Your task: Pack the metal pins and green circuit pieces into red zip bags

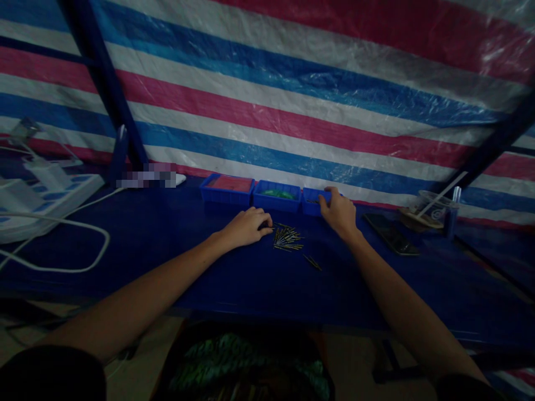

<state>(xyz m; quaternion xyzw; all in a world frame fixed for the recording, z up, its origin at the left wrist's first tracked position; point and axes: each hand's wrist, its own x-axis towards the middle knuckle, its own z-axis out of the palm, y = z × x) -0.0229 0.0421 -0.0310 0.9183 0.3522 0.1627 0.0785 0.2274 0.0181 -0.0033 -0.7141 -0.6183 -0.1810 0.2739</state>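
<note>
A loose pile of thin, dark and brassy metal bits (287, 238), looking like small drill bits, lies on the blue table. My left hand (249, 227) rests at the pile's left edge with curled fingers, and a slim metal bit pokes out at its fingertips. Over the rightmost blue bin (309, 210) is my right hand (340, 211), its fingers bent down inside the rim. Thin pieces show in that bin near the thumb; what the fingers hold is too small to make out. A few stray bits (312, 262) lie apart, nearer the front.
Beside that bin stand a blue bin (276, 205) with green contents and another (228, 196) with reddish contents. A phone (390, 234) and a clear cup (434, 206) are on the right. White power strips (45, 206) and a looped cable (106, 239) occupy the left. Striped sheeting (292, 106) hangs behind.
</note>
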